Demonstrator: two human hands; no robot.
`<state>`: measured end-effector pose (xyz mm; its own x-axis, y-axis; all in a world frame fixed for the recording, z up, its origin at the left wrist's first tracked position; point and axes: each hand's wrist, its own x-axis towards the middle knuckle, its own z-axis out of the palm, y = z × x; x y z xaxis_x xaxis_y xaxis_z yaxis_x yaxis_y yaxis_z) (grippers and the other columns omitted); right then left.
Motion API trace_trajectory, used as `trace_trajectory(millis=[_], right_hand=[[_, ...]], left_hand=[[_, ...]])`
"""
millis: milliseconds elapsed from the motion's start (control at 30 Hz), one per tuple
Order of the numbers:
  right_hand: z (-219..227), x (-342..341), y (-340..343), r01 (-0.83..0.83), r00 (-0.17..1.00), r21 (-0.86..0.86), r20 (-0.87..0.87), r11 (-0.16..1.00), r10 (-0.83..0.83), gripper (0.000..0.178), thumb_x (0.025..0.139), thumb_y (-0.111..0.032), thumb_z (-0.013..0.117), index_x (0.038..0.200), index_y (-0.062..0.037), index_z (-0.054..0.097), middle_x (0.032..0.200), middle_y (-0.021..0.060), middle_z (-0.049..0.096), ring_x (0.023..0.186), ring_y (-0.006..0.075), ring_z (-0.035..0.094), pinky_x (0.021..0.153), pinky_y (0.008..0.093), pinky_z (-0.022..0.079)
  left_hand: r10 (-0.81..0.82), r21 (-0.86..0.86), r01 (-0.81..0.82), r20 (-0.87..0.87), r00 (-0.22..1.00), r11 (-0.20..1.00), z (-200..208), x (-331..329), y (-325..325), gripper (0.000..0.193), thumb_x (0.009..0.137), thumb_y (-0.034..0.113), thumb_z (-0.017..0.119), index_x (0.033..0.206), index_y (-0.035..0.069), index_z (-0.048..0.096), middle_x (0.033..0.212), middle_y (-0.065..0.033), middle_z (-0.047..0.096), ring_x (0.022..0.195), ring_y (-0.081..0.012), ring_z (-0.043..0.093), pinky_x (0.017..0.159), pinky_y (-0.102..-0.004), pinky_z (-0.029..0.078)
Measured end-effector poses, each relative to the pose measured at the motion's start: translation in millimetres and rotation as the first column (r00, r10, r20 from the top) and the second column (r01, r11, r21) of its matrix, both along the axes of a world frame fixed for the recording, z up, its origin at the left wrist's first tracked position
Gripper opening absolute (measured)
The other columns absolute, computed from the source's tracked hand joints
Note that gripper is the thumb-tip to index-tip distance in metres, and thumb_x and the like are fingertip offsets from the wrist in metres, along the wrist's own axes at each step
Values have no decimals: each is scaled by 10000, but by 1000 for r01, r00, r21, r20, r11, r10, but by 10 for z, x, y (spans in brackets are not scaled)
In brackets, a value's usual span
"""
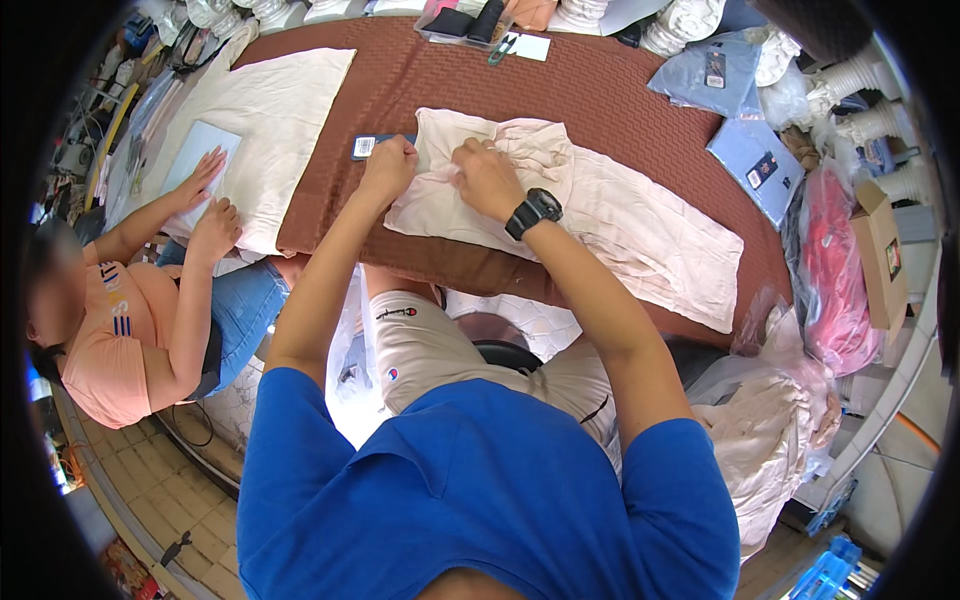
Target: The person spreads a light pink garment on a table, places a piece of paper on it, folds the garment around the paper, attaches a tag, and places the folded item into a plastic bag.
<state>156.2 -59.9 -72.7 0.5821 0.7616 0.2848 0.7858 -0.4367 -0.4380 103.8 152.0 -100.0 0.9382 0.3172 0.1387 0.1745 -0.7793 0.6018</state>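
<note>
A cream garment lies creased across the brown-covered table, its long part stretching to the right. At its left end my left hand is closed, fingertips pinched together; what they hold, if anything, is too small to make out. Partly behind that hand lies a dark blue tag with a white label. My right hand, with a black watch on the wrist, rests on the bunched upper part of the garment. Its fingers are curled onto the cloth and seem to grip it.
At the left, a co-worker has both hands on another cream garment with a pale board on it. Thread snips and a bin are at the back. Bagged blue garments and a red bundle lie right.
</note>
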Motion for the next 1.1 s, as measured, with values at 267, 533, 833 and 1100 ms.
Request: trace_trajectory(millis=[267,533,833,1100], right_hand=[[350,186,-73,261,887,264,-444,929,-123,248,977,-201,558,1078,14,486,896,310,655,908,504,627,782,531,463],[250,126,-127,256,848,239,-521,936,-99,303,1017,-311,538,1083,-23,474,817,190,590,759,304,575,708,433,452],[199,-126,-133,31,955,259,-293,965,48,228,954,-212,600,1051,-7,577,1016,234,653,1003,425,594,868,487,463],[231,17,-472,-23,973,391,-204,920,111,234,945,-182,622,1136,-51,657,1131,159,655,1150,343,537,997,425,421]], left_hand=[[65,29,-60,-255,965,998,183,41,-102,298,824,225,754,990,-5,663,980,-192,712,938,-324,687,823,-403,527],[99,-81,-131,-321,942,988,141,98,-53,399,798,294,792,1063,14,688,1102,-201,707,1064,-345,673,918,-414,522],[244,-32,-256,-199,949,966,165,88,-205,270,791,241,813,956,37,749,986,-199,733,972,-345,703,885,-411,539],[-98,255,12,329,939,967,298,237,-87,296,854,55,661,1149,64,653,1165,-137,619,1047,-381,616,883,-491,499]])
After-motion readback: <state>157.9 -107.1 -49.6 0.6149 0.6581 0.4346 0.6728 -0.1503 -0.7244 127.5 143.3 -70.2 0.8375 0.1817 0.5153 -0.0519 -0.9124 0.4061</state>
